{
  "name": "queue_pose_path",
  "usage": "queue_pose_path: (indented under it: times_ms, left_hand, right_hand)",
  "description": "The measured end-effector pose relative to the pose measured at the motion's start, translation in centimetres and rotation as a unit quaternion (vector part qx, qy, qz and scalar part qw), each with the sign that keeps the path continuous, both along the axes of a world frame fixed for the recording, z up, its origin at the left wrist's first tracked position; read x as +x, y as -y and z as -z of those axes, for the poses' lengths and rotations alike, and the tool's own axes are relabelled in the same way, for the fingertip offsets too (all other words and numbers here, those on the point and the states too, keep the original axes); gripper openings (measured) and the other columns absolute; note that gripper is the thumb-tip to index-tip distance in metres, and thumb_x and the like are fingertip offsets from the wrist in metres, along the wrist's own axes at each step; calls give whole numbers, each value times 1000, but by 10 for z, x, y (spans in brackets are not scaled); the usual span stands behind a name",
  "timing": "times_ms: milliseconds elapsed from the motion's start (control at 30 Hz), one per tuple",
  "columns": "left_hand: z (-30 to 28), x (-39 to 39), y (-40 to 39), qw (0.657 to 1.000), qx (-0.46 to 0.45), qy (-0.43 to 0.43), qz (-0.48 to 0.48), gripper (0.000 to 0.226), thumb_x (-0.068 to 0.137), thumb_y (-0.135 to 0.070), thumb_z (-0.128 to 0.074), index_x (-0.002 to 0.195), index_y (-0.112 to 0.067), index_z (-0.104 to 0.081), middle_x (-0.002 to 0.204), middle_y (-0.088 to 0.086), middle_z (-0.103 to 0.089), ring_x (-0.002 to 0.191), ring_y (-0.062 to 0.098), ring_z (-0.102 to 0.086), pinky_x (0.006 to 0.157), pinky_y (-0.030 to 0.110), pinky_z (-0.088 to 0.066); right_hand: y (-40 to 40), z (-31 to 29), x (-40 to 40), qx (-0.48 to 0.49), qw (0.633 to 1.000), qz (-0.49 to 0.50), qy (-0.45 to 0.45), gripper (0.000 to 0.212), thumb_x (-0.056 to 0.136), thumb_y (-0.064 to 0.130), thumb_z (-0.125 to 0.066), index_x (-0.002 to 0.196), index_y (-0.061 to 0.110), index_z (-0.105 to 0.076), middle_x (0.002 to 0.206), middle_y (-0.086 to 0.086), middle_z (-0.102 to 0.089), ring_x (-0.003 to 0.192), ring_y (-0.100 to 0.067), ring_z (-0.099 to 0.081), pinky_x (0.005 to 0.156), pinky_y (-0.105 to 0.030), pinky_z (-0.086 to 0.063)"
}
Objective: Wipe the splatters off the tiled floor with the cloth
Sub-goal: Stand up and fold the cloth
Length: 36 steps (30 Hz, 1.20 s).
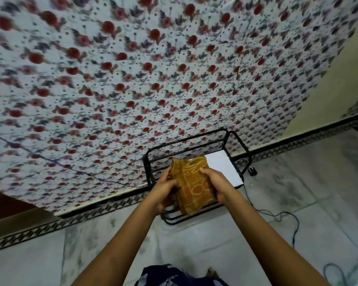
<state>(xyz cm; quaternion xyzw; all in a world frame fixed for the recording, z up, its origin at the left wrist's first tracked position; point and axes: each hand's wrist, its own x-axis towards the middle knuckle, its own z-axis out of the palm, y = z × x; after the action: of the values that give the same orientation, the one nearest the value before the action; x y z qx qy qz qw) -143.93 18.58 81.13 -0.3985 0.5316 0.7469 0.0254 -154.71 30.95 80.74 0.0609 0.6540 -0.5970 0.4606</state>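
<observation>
1. A folded mustard-brown cloth with a pale yellow printed pattern (192, 183) is held up in the air in the middle of the view, above a black metal wire rack (196, 149), with both bare forearms reaching out toward it from the near edge.
2. The left hand (165, 189) grips the cloth's left edge, its fingers curled round behind the folds and its thumb lying on the front.
3. The right hand (217, 185) holds the cloth's right edge, thumb pressed on the upper face near the far corner and the fingers wrapped under the fabric.
4. The rack stands on the pale grey marbled tiled floor (225, 244), against the wall, and a white flat rectangular panel (223, 168) lies in its right part, partly hidden by the cloth.
5. Thin black cables (285, 215) trail over the floor to the right of the rack, and a small black plug-like object (252, 171) lies just to the right of the rack near the wall.
6. A black-and-white patterned skirting strip (50, 225) runs along the foot of the wall.
7. The far wall is covered in white tiles with red flowers and dark leaves (132, 79); to the right it meets a plain cream wall (329, 83).
8. At the near edge, dark blue patterned clothing (165, 275) shows between the arms.
</observation>
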Motion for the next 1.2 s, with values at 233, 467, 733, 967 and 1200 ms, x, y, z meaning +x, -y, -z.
queue_pose_path:
  times_ms: [233, 467, 733, 967, 1200]
  left_hand:
    - [41, -86, 7, 997, 8, 49, -53, 46, 90, 2, -44, 126, -26, -49, 102, 7, -63, 90, 23, -59, 68, 36, -48]
    - [92, -140, 30, 995, 9, 84, -47, 48, 91, -1, -46, 128, -32, -47, 112, 5, -59, 99, 21, -56, 69, 34, -47]
    - [196, -193, 53, 985, 12, 164, -57, 41, 95, -4, -40, 121, -35, -47, 120, 9, -55, 98, 23, -53, 66, 30, -47]
    - [312, -245, 72, 975, 28, 180, -127, 51, 92, 2, -39, 130, -29, -49, 130, 14, -55, 99, 21, -53, 66, 28, -45]
    - [373, -286, 71, 977, 16, 155, -146, 53, 91, 3, -44, 136, -24, -45, 125, 8, -56, 104, 22, -55, 84, 36, -50]
  right_hand:
    - [9, 41, -90, 7, 999, -39, 21, 19, 93, 30, -54, 101, 15, -63, 95, -9, -68, 86, -24, -65, 71, -32, -53]
    - [29, 99, -146, 35, 994, -75, 73, 30, 92, 36, -53, 115, 18, -58, 112, -9, -66, 102, -27, -62, 91, -43, -49]
    - [55, 214, -198, 113, 980, -104, 124, 40, 91, 16, -56, 130, 17, -49, 127, -13, -57, 112, -32, -56, 96, -50, -46]
    - [86, 316, -250, 127, 986, -86, 62, 38, 89, 0, -51, 122, 19, -55, 114, -11, -61, 90, -20, -61, 69, -24, -52]
    - [88, 387, -289, 166, 970, -165, -67, 43, 94, 9, -49, 136, 15, -46, 130, -7, -54, 110, -23, -55, 85, -31, -48]
